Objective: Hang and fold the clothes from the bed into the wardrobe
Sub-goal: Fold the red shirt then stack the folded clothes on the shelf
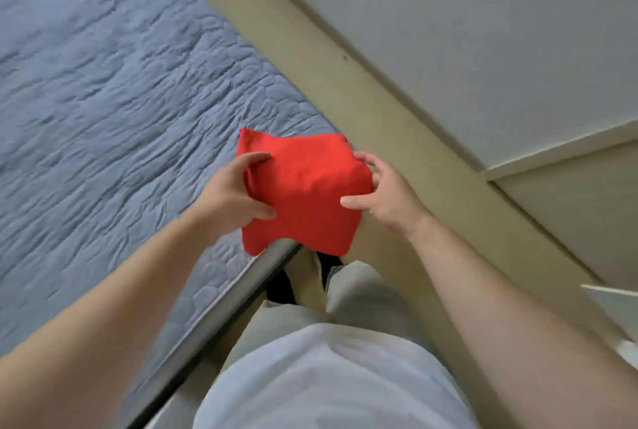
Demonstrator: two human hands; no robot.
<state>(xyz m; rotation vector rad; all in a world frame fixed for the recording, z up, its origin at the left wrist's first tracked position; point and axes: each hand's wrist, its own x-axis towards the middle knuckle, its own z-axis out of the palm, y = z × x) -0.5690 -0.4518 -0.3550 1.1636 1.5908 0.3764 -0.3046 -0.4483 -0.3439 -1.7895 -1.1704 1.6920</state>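
Observation:
A folded red garment (303, 187) is held in the air over the corner of the bed (110, 111), which has a blue quilted cover. My left hand (234, 197) grips its left side, thumb on top. My right hand (386, 194) grips its right side, fingers curled around the edge. The garment's lower edge hangs past the bed's corner, above my feet. No other clothes show on the visible part of the bed.
A strip of beige floor (345, 83) runs between the bed and a pale grey panel (483, 31) at the right, perhaps a wardrobe door. A white edge (611, 294) sticks in at the far right. My legs and feet stand by the bed corner.

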